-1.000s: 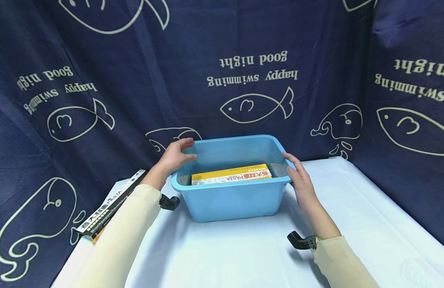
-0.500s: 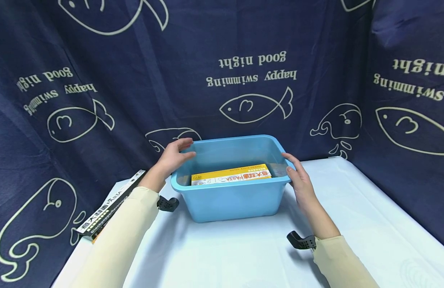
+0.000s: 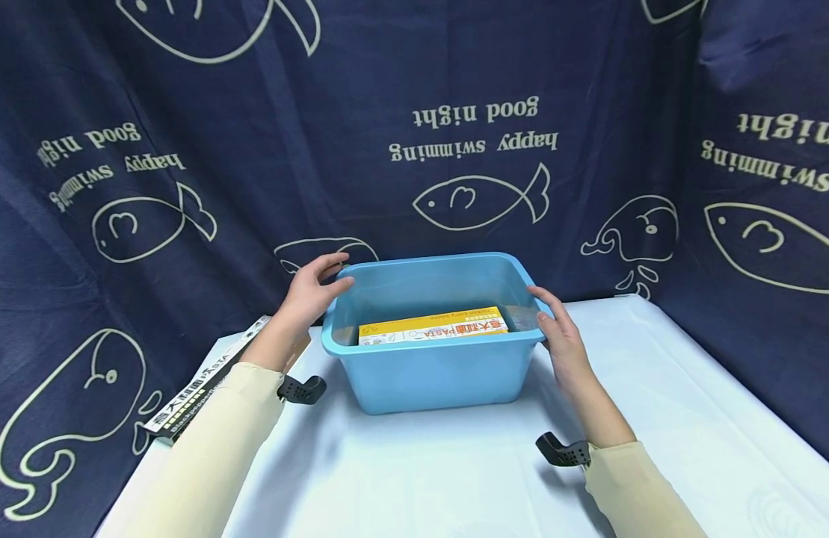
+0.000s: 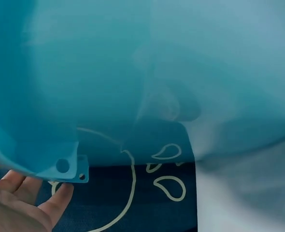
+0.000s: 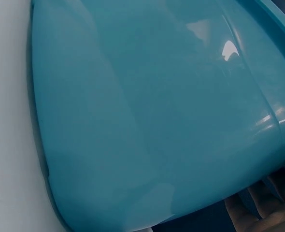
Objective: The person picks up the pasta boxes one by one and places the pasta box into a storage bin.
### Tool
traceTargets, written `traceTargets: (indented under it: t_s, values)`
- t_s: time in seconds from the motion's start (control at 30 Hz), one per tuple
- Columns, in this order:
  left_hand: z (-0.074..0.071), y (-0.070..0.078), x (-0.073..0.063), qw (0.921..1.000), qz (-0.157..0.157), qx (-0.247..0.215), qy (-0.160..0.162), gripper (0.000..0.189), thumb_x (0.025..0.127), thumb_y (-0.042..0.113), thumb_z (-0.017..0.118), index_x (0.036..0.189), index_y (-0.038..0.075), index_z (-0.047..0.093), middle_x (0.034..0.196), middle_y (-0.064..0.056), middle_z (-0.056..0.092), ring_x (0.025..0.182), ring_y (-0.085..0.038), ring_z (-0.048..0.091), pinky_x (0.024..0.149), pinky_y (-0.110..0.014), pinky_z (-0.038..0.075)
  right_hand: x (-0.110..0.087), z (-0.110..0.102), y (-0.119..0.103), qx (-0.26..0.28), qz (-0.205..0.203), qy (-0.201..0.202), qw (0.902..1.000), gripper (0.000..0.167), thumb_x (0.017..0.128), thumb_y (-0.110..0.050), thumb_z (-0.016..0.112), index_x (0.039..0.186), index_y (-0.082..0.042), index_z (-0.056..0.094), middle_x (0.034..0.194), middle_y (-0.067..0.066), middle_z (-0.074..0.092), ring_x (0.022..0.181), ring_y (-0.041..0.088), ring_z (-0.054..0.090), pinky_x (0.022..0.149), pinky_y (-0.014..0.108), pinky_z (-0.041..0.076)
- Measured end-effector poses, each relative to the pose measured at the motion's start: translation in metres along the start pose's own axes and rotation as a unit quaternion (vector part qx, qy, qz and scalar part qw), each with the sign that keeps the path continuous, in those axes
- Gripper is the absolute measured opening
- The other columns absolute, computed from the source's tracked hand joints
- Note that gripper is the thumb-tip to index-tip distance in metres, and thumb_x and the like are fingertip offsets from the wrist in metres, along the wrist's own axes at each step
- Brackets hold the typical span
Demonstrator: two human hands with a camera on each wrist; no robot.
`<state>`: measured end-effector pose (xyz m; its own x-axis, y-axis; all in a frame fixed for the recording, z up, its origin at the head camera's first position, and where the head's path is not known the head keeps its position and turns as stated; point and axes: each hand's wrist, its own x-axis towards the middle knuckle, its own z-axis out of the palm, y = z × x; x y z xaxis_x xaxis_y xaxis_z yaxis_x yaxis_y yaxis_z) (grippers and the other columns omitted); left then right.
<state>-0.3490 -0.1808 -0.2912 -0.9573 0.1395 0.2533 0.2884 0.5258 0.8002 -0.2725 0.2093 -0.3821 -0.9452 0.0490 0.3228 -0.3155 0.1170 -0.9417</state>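
A light blue plastic basin [image 3: 434,373] stands on the white table, holding a yellow and white pasta box [image 3: 430,329]. My right hand [image 3: 562,336] grips the basin's right rim, fingers over the edge and thumb by the outer side. In the right wrist view, part of that hand [image 5: 265,212] shows under the basin's wall. At the left rim, my left hand [image 3: 313,295] hovers with its thumb and fingers spread apart. The left wrist view has this hand [image 4: 24,205] close to the rim's corner tab with holes; whether it touches is hard to tell.
A black and white pasta box [image 3: 208,381] lies at the table's left edge, partly behind my left sleeve. Dark blue curtain [image 3: 481,67] with fish drawings hangs behind and at both sides. The white tabletop [image 3: 414,478] extends in front of the basin.
My left hand has shifted a little left, its thumb and fingers drawing back from over the basin's left rim. The right hand and the basin stay where they were.
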Motion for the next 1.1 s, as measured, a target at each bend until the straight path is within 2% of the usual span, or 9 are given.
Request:
traceTargets:
  t_s: [0.3,0.53,0.73,0.97,1.1]
  values:
    - [-0.006,-0.004,-0.014,0.999,0.034,-0.009,0.029,0.051,0.098,0.022,0.062,0.146,0.01,0.049,0.156,-0.008,0.044,0.142,-0.028,0.045,0.114,-0.049,0.04,0.001,0.0,-0.001,-0.004,0.002,0.005,1.0,0.049,0.106,-0.029,0.035,0.155,-0.023,0.034,0.168,0.003,0.018,0.155,0.035,0.016,0.118,0.071,0.015]
    - [-0.006,-0.009,-0.028,0.9984,0.007,-0.026,0.05,0.047,0.099,0.026,0.059,0.145,0.016,0.051,0.149,-0.011,0.05,0.138,-0.027,0.049,0.114,-0.049,0.04,0.0,-0.001,-0.001,0.001,0.003,0.005,1.0,0.049,0.106,-0.029,0.034,0.154,-0.022,0.034,0.168,0.003,0.019,0.155,0.035,0.017,0.118,0.07,0.015]
    - [-0.008,-0.015,-0.041,0.9981,-0.014,-0.012,0.059,0.046,0.101,0.03,0.056,0.145,0.017,0.051,0.148,-0.008,0.052,0.136,-0.026,0.049,0.114,-0.048,0.04,0.0,-0.002,-0.002,0.0,0.002,0.005,1.0,0.049,0.106,-0.03,0.034,0.154,-0.022,0.034,0.168,0.002,0.019,0.155,0.034,0.016,0.118,0.07,0.015]
    - [-0.011,-0.034,-0.053,0.998,-0.001,0.0,0.063,0.044,0.102,0.026,0.055,0.143,0.009,0.052,0.147,-0.013,0.053,0.132,-0.03,0.053,0.111,-0.047,0.041,0.0,-0.001,-0.002,0.004,0.001,0.001,1.0,0.05,0.106,-0.03,0.035,0.155,-0.021,0.033,0.168,0.003,0.019,0.155,0.035,0.016,0.118,0.07,0.014]
    - [-0.011,-0.044,-0.06,0.9978,-0.005,0.008,0.066,0.042,0.101,0.022,0.055,0.141,0.007,0.053,0.143,-0.015,0.056,0.127,-0.029,0.055,0.107,-0.045,0.042,0.001,-0.001,-0.001,0.003,0.0,0.001,1.0,0.05,0.106,-0.029,0.035,0.155,-0.021,0.034,0.168,0.003,0.018,0.155,0.035,0.015,0.117,0.071,0.014]
